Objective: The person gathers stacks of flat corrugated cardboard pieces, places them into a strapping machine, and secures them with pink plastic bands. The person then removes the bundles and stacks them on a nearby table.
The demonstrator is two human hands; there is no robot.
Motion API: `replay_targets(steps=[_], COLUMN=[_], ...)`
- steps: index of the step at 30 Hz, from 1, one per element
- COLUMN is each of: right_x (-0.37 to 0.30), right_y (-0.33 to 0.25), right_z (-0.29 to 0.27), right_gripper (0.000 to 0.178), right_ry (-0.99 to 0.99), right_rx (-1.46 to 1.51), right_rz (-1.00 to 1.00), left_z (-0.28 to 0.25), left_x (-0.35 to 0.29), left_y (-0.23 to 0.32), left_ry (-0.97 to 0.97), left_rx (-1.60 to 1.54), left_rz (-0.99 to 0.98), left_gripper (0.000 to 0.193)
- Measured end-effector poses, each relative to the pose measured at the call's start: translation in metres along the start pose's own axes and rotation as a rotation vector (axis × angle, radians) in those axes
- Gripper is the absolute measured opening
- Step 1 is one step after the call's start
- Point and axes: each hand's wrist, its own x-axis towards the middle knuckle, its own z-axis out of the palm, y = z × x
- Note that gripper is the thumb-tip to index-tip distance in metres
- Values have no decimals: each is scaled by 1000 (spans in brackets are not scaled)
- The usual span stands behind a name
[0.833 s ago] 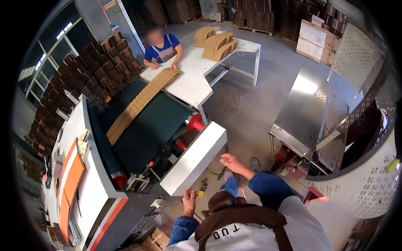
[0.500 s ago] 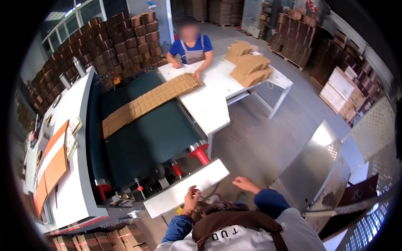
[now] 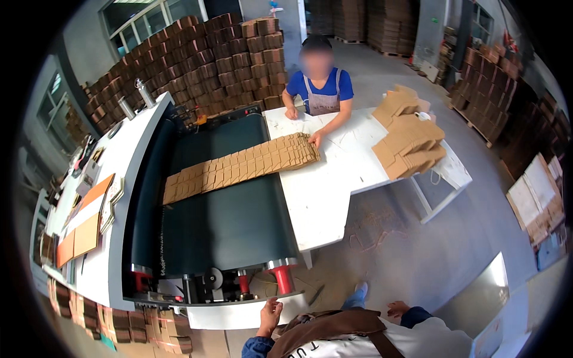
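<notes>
My left hand (image 3: 270,316) is raised close to my body, beside the white end panel (image 3: 224,316) of the conveyor machine. Its fingers are loosely curled, and nothing shows in them. Off to the right, my right hand (image 3: 397,309) hangs low over the floor with its fingers curled and no object visible. The wide dark green conveyor belt (image 3: 230,221) lies ahead to the left. Across it stretches a long overlapping row of folded brown cardboard pieces (image 3: 239,167). A co-worker (image 3: 322,89) in a blue shirt and apron touches the row's right end with one hand.
A white table (image 3: 316,209) adjoins the belt and carries stacked cardboard pieces (image 3: 409,143). Red-and-silver rollers (image 3: 280,274) protrude at the belt's near end. Bundled cardboard (image 3: 209,65) is piled behind. A metal panel (image 3: 477,298) stands at the lower right.
My view has turned left and shifted, so the machine and table now appear squarer ahead. Both my hands sit lower in view. The co-worker's hand stays at the cardboard row.
</notes>
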Motion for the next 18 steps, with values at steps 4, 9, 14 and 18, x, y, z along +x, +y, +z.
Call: replay_targets(steps=[4,9,14,18], right_x=[97,143,113,86], right_y=[26,-35,-189,-280], right_z=[-142,-189,-194,-203], right_gripper=[38,36,35,42], right_ry=[171,173,24,-117], right_rx=[-301,289,328,314], right_rz=[-411,-202,-267,-477], left_z=[85,148,195,247], left_x=[32,54,100,161], left_y=[65,150,181,213], left_ry=[-11,-93,-135,-191], left_rx=[-378,-293,-265,-283], left_rz=[-134,-102,-120,-73], left_gripper=[33,43,46,47])
